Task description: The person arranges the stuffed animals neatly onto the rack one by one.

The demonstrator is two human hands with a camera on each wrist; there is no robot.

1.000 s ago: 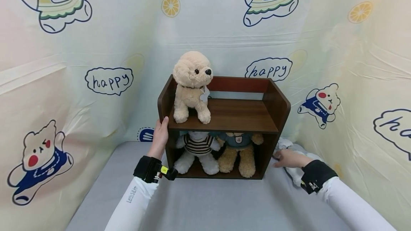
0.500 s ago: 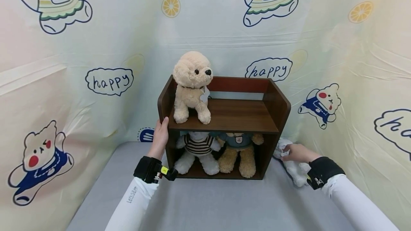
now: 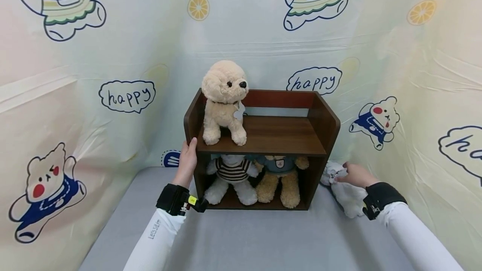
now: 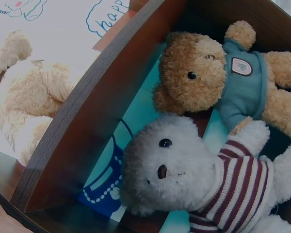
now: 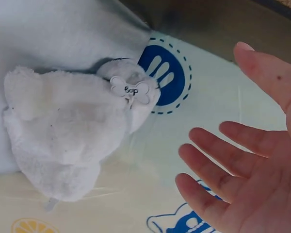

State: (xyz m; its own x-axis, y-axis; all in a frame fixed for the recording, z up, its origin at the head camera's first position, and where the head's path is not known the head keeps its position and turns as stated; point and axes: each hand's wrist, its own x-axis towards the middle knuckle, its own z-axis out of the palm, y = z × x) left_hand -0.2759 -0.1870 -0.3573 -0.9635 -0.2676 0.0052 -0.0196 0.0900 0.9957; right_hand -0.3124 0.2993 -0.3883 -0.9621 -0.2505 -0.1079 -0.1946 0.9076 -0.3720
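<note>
My left hand (image 3: 185, 163) grips the left side panel of a dark brown two-tier wooden shelf (image 3: 286, 133). On the upper tier, at the left, sits a cream plush dog (image 3: 224, 103) with a pale tag at its neck. Below are a white teddy bear in a striped top (image 4: 184, 170) and a tan teddy bear in a blue-green top (image 4: 218, 73). My right hand (image 5: 247, 165) is spread, fingers apart, above a white plush dog (image 5: 68, 121) lying right of the shelf. A bone-shaped tag shows on that dog. In the right wrist view, hand and dog are apart.
A grey cloth (image 3: 241, 237) covers the surface under the shelf. Printed curtains (image 3: 124, 45) hang behind and on both sides. The shelf's right side panel (image 3: 324, 124) stands between the white plush dog and the teddy bears.
My right hand has moved right and slightly up from beside the shelf to above the white plush dog, uncovering more of it. My left hand stays on the shelf.
</note>
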